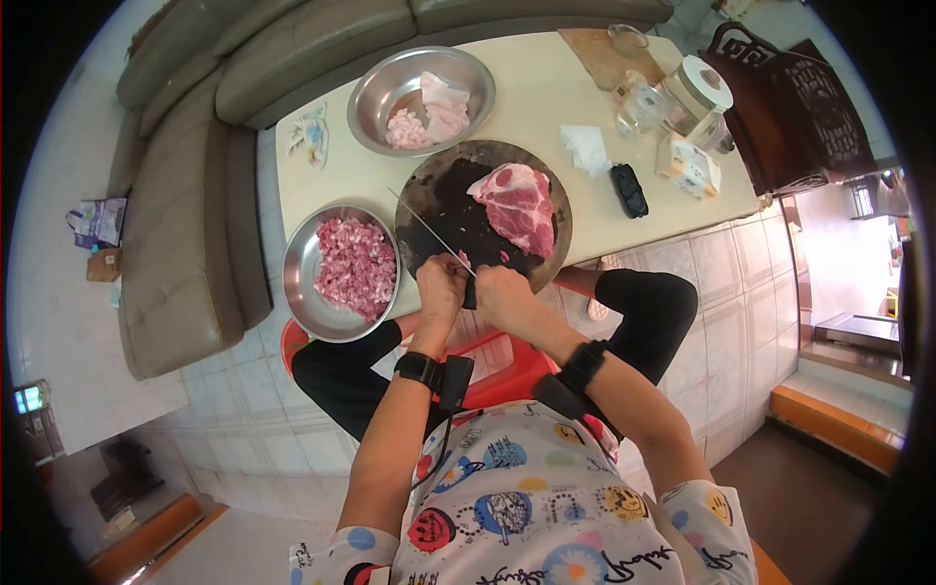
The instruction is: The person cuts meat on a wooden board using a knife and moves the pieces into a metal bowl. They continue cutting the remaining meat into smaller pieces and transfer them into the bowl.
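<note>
A knife [425, 224] points up and to the left across the dark round cutting board [429, 185]. My right hand [504, 295] is closed around its dark handle at the board's near edge. My left hand [442, 288] is beside it, fingers pinched against the lower blade; whatever they hold is hidden. A small scrap of meat [465, 258] shows by those fingers. On the right half of the board lies a large piece of raw meat [519, 207], red with pale fat.
Left of the board stands a metal bowl [294, 283] of diced meat. A metal basin [363, 102] behind holds pale fat pieces. Tissue [583, 149], a black object [629, 190], a tissue pack [689, 166] and a glass pitcher [682, 102] stand to the right.
</note>
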Motion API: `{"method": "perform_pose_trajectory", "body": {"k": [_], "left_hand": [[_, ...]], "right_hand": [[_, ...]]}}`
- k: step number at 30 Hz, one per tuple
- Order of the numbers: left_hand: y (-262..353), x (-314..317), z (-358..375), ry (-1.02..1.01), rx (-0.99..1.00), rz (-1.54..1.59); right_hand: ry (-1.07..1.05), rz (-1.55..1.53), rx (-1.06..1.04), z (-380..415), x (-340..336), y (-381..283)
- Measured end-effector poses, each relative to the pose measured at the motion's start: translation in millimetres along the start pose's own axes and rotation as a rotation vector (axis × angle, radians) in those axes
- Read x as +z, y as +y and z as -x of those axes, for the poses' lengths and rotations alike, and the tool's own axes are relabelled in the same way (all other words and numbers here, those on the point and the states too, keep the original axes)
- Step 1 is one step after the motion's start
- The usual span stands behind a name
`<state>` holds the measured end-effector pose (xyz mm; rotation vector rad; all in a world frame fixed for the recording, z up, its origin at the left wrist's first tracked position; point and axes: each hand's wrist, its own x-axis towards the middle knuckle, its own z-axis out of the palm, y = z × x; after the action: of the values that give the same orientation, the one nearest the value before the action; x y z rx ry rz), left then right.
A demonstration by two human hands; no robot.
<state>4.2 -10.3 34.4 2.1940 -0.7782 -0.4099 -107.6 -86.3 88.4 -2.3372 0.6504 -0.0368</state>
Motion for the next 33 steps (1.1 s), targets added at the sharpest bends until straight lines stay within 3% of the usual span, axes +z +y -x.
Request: {"method": "perform_pose_trajectory", "body": {"k": [9, 14, 19, 24, 26, 30, 33], "left_hand": [[-10.5, 4.9, 12.0, 0.028, 0.083, 0.109], [-13.6, 6.8, 14.6, 0.025, 0.114, 0.125], [-15.7, 4.5, 19.0, 0.035, 0.193, 0.045], [11.1, 2.9, 22.9, 0.06, 0.056, -0.066], [1.7, 9.7, 21.3, 0.076, 0.088, -0.057], [-2.9, 11.8, 23.2, 0.078, 0.062, 0.057], [-1.3, 11.7, 22.6, 0.123, 0.015, 0.104]], "right_hand": [[-0.068, 0.146, 0.04, 41.1, -15.2, 22.1], [0.047, -0.115, 0.061, 50.8, -8.7, 33.9], [0.094, -0.172, 0.084, 48.1, -7.6, 31.4], [0.153, -0.178, 0.028, 52.8, -7.7, 29.1], [0.181, -0.153, 0.133, 55.6, -15.1, 23.1], [0.204, -0.121, 0.058, 61.0, -24.2, 16.3], [0.069, -0.083, 0.067, 60.2, -19.8, 8.0]]}}
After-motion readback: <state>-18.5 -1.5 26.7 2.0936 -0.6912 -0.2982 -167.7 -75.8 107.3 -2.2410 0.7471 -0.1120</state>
